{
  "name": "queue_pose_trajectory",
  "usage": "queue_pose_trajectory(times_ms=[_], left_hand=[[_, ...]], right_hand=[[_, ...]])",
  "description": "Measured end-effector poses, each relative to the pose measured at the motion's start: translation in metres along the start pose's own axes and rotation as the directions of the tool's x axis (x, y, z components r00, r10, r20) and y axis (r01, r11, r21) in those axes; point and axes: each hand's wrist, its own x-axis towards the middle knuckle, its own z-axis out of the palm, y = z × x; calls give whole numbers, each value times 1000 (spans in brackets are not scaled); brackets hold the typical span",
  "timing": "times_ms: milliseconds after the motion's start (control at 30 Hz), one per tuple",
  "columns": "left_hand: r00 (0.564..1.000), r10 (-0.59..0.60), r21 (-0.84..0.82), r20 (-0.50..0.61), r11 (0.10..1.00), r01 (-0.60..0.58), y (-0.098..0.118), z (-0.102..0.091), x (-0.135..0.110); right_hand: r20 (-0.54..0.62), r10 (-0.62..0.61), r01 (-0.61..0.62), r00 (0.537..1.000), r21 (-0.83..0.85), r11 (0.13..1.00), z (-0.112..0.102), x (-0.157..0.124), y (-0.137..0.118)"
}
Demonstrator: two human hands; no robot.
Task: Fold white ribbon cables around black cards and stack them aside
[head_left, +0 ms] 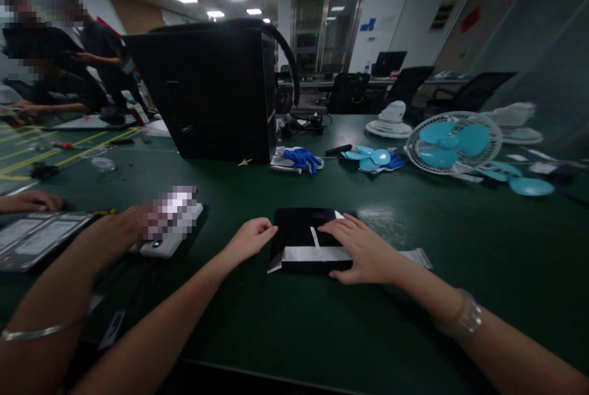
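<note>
A flat black box (299,232) with a white strip (313,253) across its near side lies on the green table in front of me. My left hand (251,238) has its fingers curled, pinching the box's left edge near the far corner. My right hand (363,251) lies flat on the right part of the box, fingers stretched out over the white strip. A clear bracelet (464,318) sits on my right wrist.
A co-worker's hand (119,229) at my left holds a white phone (172,232); another hand (30,202) rests further left by flat trays (37,238). Behind stand a black computer case (211,91), blue gloves (301,159), loose blue fan blades (372,157) and a white fan (453,140).
</note>
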Motion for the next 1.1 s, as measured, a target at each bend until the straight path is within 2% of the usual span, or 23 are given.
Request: queue_pose_trajectory(times_ms=[67,167,267,333,400,467,533,567,633,700,767,867,967,1100], left_hand=[[1000,-6,44,-13,999,7,-28,-34,-11],[997,49,115,-64,992,-42,-79,-93,-25],[990,82,171,-118,983,-62,-117,-130,-26],[993,94,193,-64,978,-80,-126,-139,-22],[996,72,163,44,983,-78,-120,-140,-18],[996,55,103,71,993,-62,-100,-131,-15],[995,-13,2,103,1000,12,-69,-105,-12],[995,-61,-58,81,996,66,-52,-87,-10],[991,-63,-99,114,992,75,-21,-43,-3],[988,-64,-127,142,989,82,0,-5,5],[983,-58,-197,174,976,92,8,18,10],[983,-43,-253,177,964,87,8,22,11],[983,-39,-261,181,962,86,5,14,9],[984,-37,-269,172,960,83,3,16,9]], right_hand=[[-2,-2,2,1000,-16,1000,0,0,0],[-10,-3,3,1000,-44,999,-1,-1,3],[-27,39,-41,999,-85,996,-3,-3,13],[-17,115,-116,993,-130,985,-7,-6,25],[19,246,-238,969,-181,954,-11,-10,42],[47,388,-370,920,-220,903,-16,-16,63],[46,511,-488,858,-234,841,-21,-25,87],[38,567,-544,823,-235,806,-24,-31,100],[26,679,-655,734,-236,718,-31,-46,128],[13,788,-765,615,-232,601,-38,-63,155],[-4,879,-858,476,-221,463,-44,-82,177],[-45,961,-946,273,-194,259,-52,-110,198],[-99,988,-983,120,-152,104,-54,-136,211],[-139,986,-996,-88,21,-86,-47,-168,234]])
